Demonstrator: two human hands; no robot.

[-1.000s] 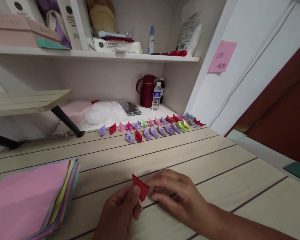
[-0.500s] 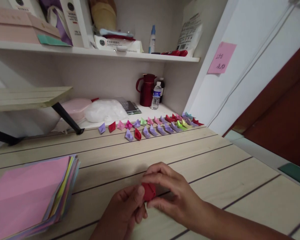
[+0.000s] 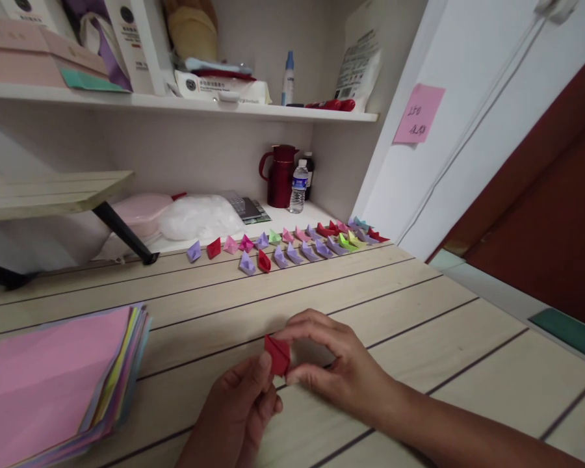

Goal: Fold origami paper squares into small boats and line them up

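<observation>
A small piece of red folded paper (image 3: 277, 356), squarish with a diagonal fold line, is held up over the table. My left hand (image 3: 238, 403) pinches its left side between thumb and curled fingers. My right hand (image 3: 341, 364) curves around the other side, its index fingertip at the upper edge and its thumb at the lower right corner. Beyond my hands, several folded paper boats (image 3: 308, 251) in purple, red, pink, green and yellow stand in two rows along the table's back.
A stack of coloured paper sheets (image 3: 53, 377), pink on top, lies on the slatted table (image 3: 433, 325) at left. Behind are a small raised stand (image 3: 53, 192), a dark red jug (image 3: 280, 179) and a water bottle (image 3: 299, 187), beneath a loaded white shelf (image 3: 316, 112).
The red paper has turned so its diagonal fold faces me more fully. My right fingers have shifted to its edges, uncovering more of it. The view has swung slightly right.
</observation>
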